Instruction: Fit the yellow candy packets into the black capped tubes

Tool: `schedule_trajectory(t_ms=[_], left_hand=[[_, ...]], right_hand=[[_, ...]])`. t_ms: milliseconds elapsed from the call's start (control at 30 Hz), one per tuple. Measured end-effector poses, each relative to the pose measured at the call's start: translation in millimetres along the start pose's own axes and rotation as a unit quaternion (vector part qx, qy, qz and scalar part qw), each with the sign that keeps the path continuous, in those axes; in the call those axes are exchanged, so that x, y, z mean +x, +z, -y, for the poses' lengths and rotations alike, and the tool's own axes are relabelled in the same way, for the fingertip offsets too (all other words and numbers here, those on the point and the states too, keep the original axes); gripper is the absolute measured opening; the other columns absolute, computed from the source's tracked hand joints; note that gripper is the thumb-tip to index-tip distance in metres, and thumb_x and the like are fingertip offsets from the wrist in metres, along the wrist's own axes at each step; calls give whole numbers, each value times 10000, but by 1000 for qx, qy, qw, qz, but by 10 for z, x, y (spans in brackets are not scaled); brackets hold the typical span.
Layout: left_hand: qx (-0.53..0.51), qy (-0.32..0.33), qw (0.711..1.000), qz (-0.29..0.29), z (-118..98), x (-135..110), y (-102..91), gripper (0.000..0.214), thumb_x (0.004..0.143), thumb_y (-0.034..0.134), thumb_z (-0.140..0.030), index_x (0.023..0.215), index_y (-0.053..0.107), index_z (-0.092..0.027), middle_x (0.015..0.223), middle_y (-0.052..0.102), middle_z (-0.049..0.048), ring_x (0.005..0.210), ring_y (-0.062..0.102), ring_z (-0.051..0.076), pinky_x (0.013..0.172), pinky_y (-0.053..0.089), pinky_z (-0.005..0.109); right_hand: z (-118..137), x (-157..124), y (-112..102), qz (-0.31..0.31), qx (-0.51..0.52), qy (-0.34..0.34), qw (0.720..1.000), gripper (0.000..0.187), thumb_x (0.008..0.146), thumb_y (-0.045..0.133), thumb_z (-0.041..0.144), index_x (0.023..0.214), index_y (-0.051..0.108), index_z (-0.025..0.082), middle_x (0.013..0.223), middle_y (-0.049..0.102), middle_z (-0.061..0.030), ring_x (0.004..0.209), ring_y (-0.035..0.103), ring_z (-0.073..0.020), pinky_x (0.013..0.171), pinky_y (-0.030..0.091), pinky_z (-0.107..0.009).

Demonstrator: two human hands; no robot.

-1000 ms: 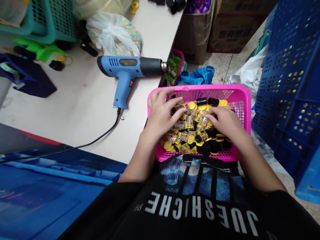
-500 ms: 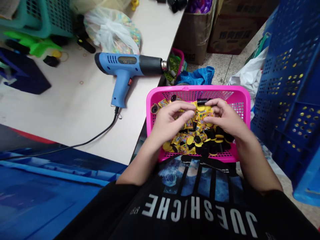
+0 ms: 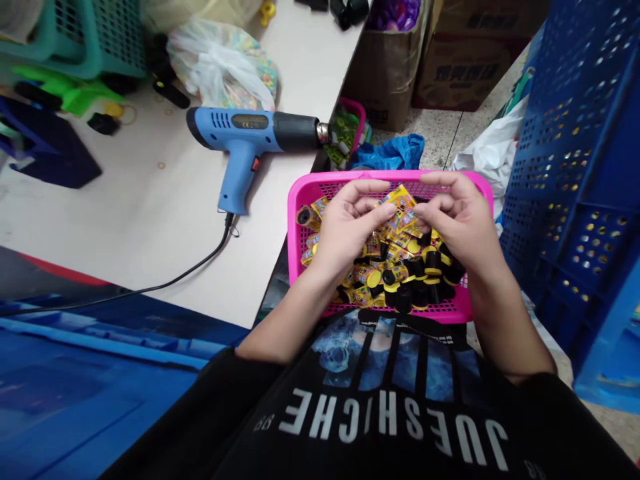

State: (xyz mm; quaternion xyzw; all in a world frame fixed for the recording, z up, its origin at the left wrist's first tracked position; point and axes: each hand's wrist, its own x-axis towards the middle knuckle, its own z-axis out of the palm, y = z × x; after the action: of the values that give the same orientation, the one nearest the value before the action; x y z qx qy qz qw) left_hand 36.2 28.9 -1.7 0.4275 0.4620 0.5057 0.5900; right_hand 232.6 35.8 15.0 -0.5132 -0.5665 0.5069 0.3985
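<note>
Both my hands are over a pink plastic basket (image 3: 390,175) heaped with small black tubs with yellow lids and yellow printed film sleeves. Between my fingertips is one flat yellow printed film sleeve (image 3: 401,202). My left hand (image 3: 350,223) pinches its left side between thumb and fingers. At its right edge, the thumb of my right hand (image 3: 463,223) presses against a bent finger, while the index finger stretches out above. Below the hands lie loose black tubs (image 3: 418,293), some with printed sleeves around them.
A blue heat gun (image 3: 243,133) lies on the white table (image 3: 165,227) to the left, its cord trailing left. Behind it is a tied plastic bag (image 3: 225,67). Blue crates (image 3: 565,167) stand on the right; cardboard boxes (image 3: 455,67) are at the back.
The yellow printed sleeve has come up between my fingertips, clear of the pile. My right hand has moved up slightly and its index finger has straightened. The view has shifted a little.
</note>
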Motion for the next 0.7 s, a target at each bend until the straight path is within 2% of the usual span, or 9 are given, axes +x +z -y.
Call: schedule_trajectory(t_ms=[67, 133, 233, 300, 367, 433, 533, 633, 700], left_hand=[[11, 3, 1000, -4, 12, 7, -73, 375, 793, 860, -415, 1082, 692, -245, 677, 670, -57, 598, 643, 98, 619, 525, 227], [36, 7, 999, -2, 12, 3, -146, 341, 813, 839, -440, 1066, 715, -249, 693, 699, -44, 585, 647, 105, 585, 517, 230], [83, 11, 997, 2, -11, -20, -198, 300, 837, 804, -475, 992, 775, -220, 853, 785, 17, 753, 722, 147, 699, 574, 263], [98, -7, 995, 14, -23, -37, -189, 292, 838, 805, -464, 977, 805, -208, 969, 812, 47, 898, 745, 172, 832, 587, 287], [95, -40, 994, 25, -16, -47, -165, 299, 793, 849, -432, 984, 816, -205, 991, 816, 53, 905, 744, 168, 853, 585, 286], [87, -54, 995, 13, 12, -48, -150, 322, 717, 905, -382, 964, 809, -198, 936, 809, 41, 807, 727, 143, 771, 580, 258], [90, -50, 994, -26, 57, -45, -163, 311, 708, 905, -338, 963, 795, -199, 785, 766, 3, 627, 659, 100, 614, 536, 212], [101, -62, 992, -35, 57, -53, -192, 273, 767, 858, -402, 958, 822, -209, 705, 751, 0, 529, 608, 89, 538, 509, 207], [103, -56, 993, -30, 32, -63, -205, 265, 760, 861, -435, 905, 842, -214, 755, 791, 22, 595, 664, 112, 600, 551, 224]], right_hand=[[-34, -113, -116, 16, -104, -14, 994, 210, 983, 622, 427, 1135, 682, 295, 763, 653, 10, 751, 656, -186, 783, 551, -374], [-107, -301, -219, 87, -286, -31, 954, 132, 956, 643, 316, 1050, 725, 270, 955, 721, -59, 953, 664, -270, 889, 527, -483], [-249, -609, -284, 189, -500, -19, 845, 365, 800, 793, 212, 1161, 746, 239, 1308, 682, -167, 1170, 580, -421, 919, 483, -605], [-332, -730, -286, 207, -534, 7, 820, 479, 784, 833, 257, 1251, 727, 229, 1348, 668, -198, 1179, 564, -448, 885, 486, -605], [-383, -748, -299, 220, -520, 14, 825, 418, 817, 821, 316, 1220, 733, 245, 1265, 713, -172, 1148, 583, -422, 871, 490, -576], [-395, -692, -338, 232, -484, 6, 844, 301, 856, 785, 320, 1146, 735, 258, 1188, 741, -124, 1119, 616, -376, 920, 477, -566], [-360, -570, -388, 209, -388, 7, 897, 231, 917, 700, 314, 1137, 714, 246, 1168, 741, -95, 1110, 657, -314, 1002, 458, -533], [-314, -480, -340, 144, -161, 62, 974, 257, 940, 617, 397, 1128, 700, 241, 1154, 716, -97, 1005, 680, -252, 834, 533, -398], [-288, -447, -254, 101, 68, 133, 984, 286, 916, 572, 465, 1065, 678, 245, 1048, 709, -73, 810, 670, -203, 636, 514, -320]])
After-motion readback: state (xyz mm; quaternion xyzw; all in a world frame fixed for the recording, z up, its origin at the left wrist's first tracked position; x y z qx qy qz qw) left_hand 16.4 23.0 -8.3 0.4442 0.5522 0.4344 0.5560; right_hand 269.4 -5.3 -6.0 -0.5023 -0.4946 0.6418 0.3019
